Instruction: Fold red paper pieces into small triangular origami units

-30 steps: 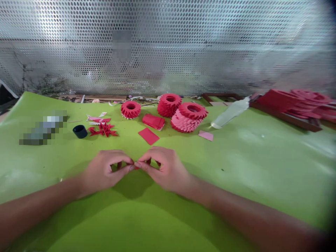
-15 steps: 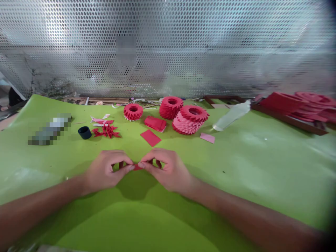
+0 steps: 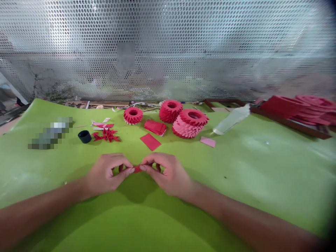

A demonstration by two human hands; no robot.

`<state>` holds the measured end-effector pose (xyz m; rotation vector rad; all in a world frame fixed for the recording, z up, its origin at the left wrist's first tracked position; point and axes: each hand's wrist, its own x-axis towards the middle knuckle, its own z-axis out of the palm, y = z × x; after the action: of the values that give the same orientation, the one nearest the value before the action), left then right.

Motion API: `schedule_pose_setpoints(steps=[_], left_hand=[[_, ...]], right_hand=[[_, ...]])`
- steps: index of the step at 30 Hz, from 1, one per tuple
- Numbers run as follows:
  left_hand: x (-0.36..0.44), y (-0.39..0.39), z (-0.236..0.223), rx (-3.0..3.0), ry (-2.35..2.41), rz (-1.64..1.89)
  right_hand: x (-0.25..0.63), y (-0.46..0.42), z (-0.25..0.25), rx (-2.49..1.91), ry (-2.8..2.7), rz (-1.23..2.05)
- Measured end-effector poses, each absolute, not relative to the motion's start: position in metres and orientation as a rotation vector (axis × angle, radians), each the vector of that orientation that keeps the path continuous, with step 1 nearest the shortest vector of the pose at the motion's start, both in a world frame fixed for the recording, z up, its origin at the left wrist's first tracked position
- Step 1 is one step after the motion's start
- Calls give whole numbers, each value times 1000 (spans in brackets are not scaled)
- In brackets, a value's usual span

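A small folded piece of red paper [image 3: 137,169] is pinched between my left hand [image 3: 109,174] and my right hand [image 3: 166,175], and the fingertips of both hide most of it. Both hands hover over the green table covering [image 3: 236,168], in front of a loose red paper sheet [image 3: 150,141]. Beyond them stand ring-shaped red folded-paper assemblies [image 3: 133,115], a taller red ring [image 3: 170,111] and a red-and-pink stacked ring [image 3: 189,123]. A stack of red paper slips [image 3: 154,127] lies among them.
Left of the rings lie a black cap [image 3: 84,136] and spiky red paper pieces [image 3: 106,134]. A pink slip [image 3: 207,141] and a translucent plastic bottle [image 3: 232,119] lie to the right. Red paper rings sit on a brown tray [image 3: 288,120]. A perforated metal screen [image 3: 168,49] stands behind.
The red paper shows a little more between my fingertips, and my hands sit slightly further apart. The whole scene has shifted slightly lower in view.
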<state>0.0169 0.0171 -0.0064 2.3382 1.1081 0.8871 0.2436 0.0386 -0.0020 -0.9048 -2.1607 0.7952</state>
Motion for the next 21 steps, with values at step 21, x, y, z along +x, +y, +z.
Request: schedule_pose_setpoints(steps=[21], left_hand=[[21,16,0,2190,1178,973]], right_hand=[[243,40,-1,-970,-2185,927]])
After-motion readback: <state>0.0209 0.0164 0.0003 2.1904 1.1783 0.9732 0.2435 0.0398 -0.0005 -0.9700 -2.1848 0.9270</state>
